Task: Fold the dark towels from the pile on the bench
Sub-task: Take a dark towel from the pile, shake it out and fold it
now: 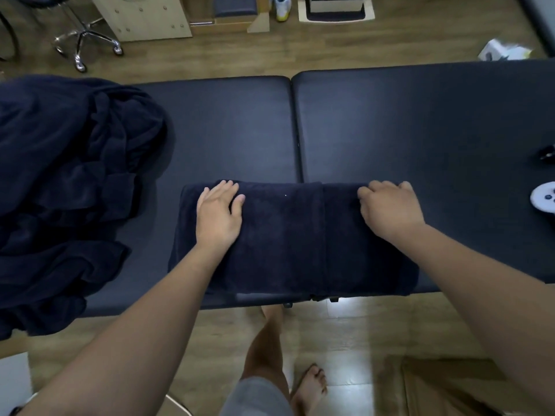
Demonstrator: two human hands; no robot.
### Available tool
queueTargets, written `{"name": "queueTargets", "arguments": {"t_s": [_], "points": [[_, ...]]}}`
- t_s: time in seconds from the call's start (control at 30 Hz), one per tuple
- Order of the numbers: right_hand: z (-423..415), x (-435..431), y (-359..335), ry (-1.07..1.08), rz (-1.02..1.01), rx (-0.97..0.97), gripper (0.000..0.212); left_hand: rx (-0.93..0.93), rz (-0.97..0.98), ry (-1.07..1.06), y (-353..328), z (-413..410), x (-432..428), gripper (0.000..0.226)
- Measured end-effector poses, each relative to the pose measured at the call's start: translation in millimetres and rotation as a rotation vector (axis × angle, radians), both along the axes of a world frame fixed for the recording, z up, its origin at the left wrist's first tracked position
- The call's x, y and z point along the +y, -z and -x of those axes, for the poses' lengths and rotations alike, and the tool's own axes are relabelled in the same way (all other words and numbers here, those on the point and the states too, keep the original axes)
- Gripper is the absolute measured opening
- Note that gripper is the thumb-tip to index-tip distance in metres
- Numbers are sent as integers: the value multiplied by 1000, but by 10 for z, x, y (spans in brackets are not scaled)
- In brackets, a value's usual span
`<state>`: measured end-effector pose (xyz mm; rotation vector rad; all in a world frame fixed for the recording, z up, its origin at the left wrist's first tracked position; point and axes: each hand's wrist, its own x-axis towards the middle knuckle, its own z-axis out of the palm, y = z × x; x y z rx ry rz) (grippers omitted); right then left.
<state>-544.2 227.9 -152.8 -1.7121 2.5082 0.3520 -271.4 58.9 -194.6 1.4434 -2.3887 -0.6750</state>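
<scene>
**Towel flat, both hands on far edge**

Dark navy terry towel (pixel 285 235) lies part-folded as a wide rectangle on the black padded vinyl bench (pixel 420 121), at the near edge, straddling the seam btwn the two cushions. Long axis runs L–R, parallel to the bench's near edge. A layer edge crosses it front-to-back, right of centre.

L hand (pixel 217 217): flat, fingers straight, pressing down near the far-L corner; grips nothing. R hand (pixel 390 210): fingers curled at the far edge near the R end, looks like a pinch on the cloth.

Key relation: each hand sits by one end of the far long edge, towel body lying toward the person. Next fold prob. brings the R end over toward the L, w/ L hand as anchor; R hand is the nearer one.

Heap of crumpled dark navy towels (pixel 69 181) sits well apart, on the bench's L end.
</scene>
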Motion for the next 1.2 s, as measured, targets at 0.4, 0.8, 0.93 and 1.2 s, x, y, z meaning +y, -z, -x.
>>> {"name": "queueTargets", "arguments": {"t_s": [0.4,0.8,0.93,1.2], "points": [[277,24,-248,19,-55,65,14,-314,71,54,34,-31,96,55],[765,143,-175,547,123,-598,17,-104,-263,-362,-243,-33,-669,13],[1072,303,-238,688,98,-666,18,99,-317,-477,-417,-184,-935,20],[791,165,44,842,261,-911,12,-133,-298,-355,-423,-325,-901,18]]}}
